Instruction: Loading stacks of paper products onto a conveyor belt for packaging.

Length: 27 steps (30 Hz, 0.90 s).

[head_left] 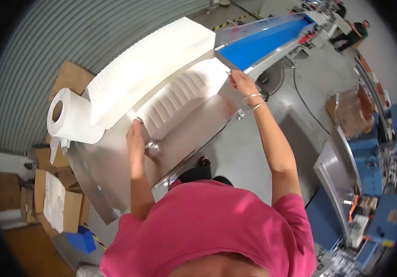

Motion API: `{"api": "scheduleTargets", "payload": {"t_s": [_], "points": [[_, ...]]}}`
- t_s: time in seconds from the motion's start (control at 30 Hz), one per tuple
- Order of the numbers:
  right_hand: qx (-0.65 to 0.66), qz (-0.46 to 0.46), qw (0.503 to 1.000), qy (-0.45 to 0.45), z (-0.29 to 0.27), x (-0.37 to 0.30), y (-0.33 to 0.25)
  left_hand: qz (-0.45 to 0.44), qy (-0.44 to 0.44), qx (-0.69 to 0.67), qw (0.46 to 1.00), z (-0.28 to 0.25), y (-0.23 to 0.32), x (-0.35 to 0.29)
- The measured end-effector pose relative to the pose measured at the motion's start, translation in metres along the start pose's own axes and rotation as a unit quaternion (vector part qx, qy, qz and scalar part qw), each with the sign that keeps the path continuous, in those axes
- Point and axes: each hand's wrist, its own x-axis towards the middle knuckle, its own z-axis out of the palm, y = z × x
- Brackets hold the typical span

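On a shiny metal table (pixel 198 127) lies a row of white folded sheets (pixel 175 99), its top rippled into several bulges. My left hand (pixel 135 141) is at the row's near left end, with the fingers long and close together against it. At the far right end my right hand (pixel 243 83) is closed, its fingertips curled on the row's corner. Between them the two hands hold the row by its ends. Just behind it stands a longer, taller white stack (pixel 154 60) of the same look. The palms and some fingertips are hidden.
A large white roll (pixel 76 115) sits at the table's left end. Beyond the right end runs a blue conveyor belt (pixel 268 41). Open cardboard boxes (pixel 73 210) stand on the floor at left. Machines with blue panels (pixel 367 171) line the right, and a person (pixel 355 34) is far off.
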Motion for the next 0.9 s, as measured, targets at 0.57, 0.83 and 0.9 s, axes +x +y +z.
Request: {"api": "scheduleTargets", "payload": {"t_s": [0.57,0.83,0.9], "points": [[-0.147,0.011,0.870,-0.471,-0.007,0.065,-0.025,0.156,0.328,0.311,0.878,0.160,0.075,-0.039],[-0.372,-0.370,0.735,-0.429,0.001,0.167,-0.041,0.154,0.243,0.453,0.844,0.303,0.105,-0.019],[-0.353,-0.424,0.673,-0.493,0.023,0.198,-0.033,0.153,0.257,0.449,0.842,0.306,0.105,-0.022]]}}
